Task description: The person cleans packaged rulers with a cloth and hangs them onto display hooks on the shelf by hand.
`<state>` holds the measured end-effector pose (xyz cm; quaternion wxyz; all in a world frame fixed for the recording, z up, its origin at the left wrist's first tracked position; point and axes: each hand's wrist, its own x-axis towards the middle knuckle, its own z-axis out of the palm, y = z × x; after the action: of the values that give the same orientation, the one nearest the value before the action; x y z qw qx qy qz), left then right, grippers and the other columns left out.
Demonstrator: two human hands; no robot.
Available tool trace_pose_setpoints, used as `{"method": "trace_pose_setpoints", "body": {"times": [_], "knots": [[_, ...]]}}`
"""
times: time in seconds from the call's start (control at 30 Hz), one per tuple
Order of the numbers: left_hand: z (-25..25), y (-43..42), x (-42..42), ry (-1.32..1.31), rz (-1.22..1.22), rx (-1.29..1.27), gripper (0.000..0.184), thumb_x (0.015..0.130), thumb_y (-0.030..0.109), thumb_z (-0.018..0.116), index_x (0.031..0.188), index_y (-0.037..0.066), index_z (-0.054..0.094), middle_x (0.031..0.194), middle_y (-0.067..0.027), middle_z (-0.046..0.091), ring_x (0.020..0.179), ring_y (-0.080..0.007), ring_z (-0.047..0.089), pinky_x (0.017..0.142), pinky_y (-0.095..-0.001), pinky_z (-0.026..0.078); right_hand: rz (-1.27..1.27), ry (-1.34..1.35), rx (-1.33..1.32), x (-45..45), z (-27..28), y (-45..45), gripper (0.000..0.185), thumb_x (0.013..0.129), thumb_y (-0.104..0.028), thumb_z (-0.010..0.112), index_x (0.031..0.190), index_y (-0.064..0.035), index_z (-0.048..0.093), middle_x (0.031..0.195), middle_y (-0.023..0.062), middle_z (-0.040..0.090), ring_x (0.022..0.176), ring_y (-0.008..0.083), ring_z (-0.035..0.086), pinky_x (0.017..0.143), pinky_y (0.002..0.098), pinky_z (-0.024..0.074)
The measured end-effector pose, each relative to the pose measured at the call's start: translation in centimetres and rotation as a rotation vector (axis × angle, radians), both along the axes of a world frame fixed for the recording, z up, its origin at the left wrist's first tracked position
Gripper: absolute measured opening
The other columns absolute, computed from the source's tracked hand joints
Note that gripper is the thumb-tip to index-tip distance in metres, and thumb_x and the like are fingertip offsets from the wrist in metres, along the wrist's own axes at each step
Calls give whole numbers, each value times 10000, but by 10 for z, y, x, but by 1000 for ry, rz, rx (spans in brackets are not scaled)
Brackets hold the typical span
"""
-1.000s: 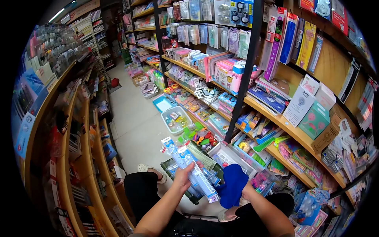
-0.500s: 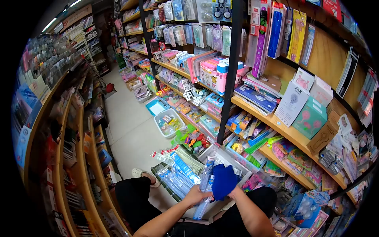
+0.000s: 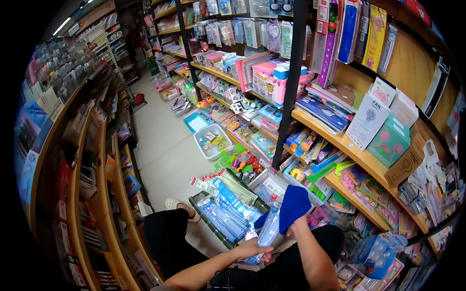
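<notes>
My left hand is closed around a long, clear plastic package, which looks like a packaged ruler. A dark blue cloth is draped over my right hand, its fingers mostly hidden beneath the fabric. The cloth lies against the upper part of the package. Just beyond my hands, a dark green crate on the floor holds several clear and blue packaged rulers. Beside it is a grey-white bin with small packets inside.
Wooden shelves full of stationery rise on the right, behind a black post. A low display rack runs along the left. On the aisle floor stand a white tub and colourful toys.
The cloth has moved right and up along the package, spreading out more. My left hand and the package have shifted slightly right and down. The view has turned a little.
</notes>
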<state>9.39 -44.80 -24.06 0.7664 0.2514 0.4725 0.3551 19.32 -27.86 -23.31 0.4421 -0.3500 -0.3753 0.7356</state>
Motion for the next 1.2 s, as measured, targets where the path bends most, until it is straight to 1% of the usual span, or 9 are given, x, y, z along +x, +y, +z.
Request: {"method": "trace_pose_setpoints", "body": {"times": [0.27, 0.4, 0.47, 0.53, 0.6, 0.7, 0.83, 1.0, 1.2], "knots": [[-12, -4, -13, -62, 46, 13, 190, 873, 207, 534, 954, 35, 542, 775, -62, 592, 704, -160, 605, 640, -259, 513, -175, 64, -99, -6, -9, 3, 234, 883, -222, 499, 1089, -112, 509, 987, 2, 544, 916, 107, 523, 779, 279, 444], [-26, -8, -35, 30, 325, 2, 177, 841, 222, 584, 902, 59, 551, 700, -25, 576, 623, -122, 569, 549, -253, 475, -220, 374, -307, 10, -34, 32, 264, 890, -285, 481, 1109, -140, 501, 972, -21, 539, 911, 112, 515, 802, 266, 425], [-57, 0, -65, 457, 454, 71, 200, 794, 210, 629, 873, 46, 547, 641, -52, 569, 627, -174, 571, 537, -290, 454, -142, 417, -246, 16, -63, 43, 301, 889, -315, 479, 1129, -135, 498, 971, -26, 542, 892, 111, 517, 799, 254, 423], [-28, 8, -92, 1225, 404, 267, 224, 734, 156, 647, 876, 33, 524, 748, -118, 576, 668, -283, 575, 587, -361, 463, -26, 410, -237, 18, -66, 42, 305, 885, -319, 487, 1121, -126, 503, 952, -24, 549, 867, 113, 527, 791, 255, 428], [-44, 18, -118, 1579, 431, 550, 228, 722, 97, 587, 917, 30, 489, 915, -161, 544, 723, -375, 557, 641, -421, 457, -118, 363, -251, 6, -56, 35, 287, 876, -330, 500, 1077, -126, 517, 892, -10, 555, 809, 124, 537, 747, 274, 449], [-37, 38, -137, 1637, 143, 584, 223, 724, 62, 520, 938, 38, 461, 1000, -157, 499, 764, -377, 559, 658, -444, 456, -57, 384, -376, 7, -26, 23, 264, 867, -348, 509, 999, -122, 544, 811, 23, 557, 731, 167, 543, 683, 315, 468], [-43, 64, -147, 1652, -153, 674, 172, 739, 61, 487, 907, 49, 451, 918, -141, 495, 718, -338, 579, 636, -435, 470, -58, 365, -465, 9, -9, 19, 298, 844, -371, 535, 994, -114, 552, 778, 49, 556, 698, 196, 546, 641, 335, 474], [-43, 72, -153, 1698, -304, 708, 180, 757, 102, 493, 925, 49, 455, 897, -141, 485, 706, -330, 581, 628, -425, 476, 37, 310, -457, 14, 33, 11, 330, 818, -396, 553, 979, -107, 549, 757, 64, 549, 689, 199, 542, 621, 336, 472], [-42, 70, -159, 1679, -328, 781, 197, 758, 104, 486, 948, 57, 471, 886, -136, 515, 753, -332, 580, 649, -418, 471, -10, 331, -508, 16, 22, 19, 338, 812, -409, 546, 920, -89, 538, 726, 66, 545, 661, 210, 538, 593, 336, 463]]}}
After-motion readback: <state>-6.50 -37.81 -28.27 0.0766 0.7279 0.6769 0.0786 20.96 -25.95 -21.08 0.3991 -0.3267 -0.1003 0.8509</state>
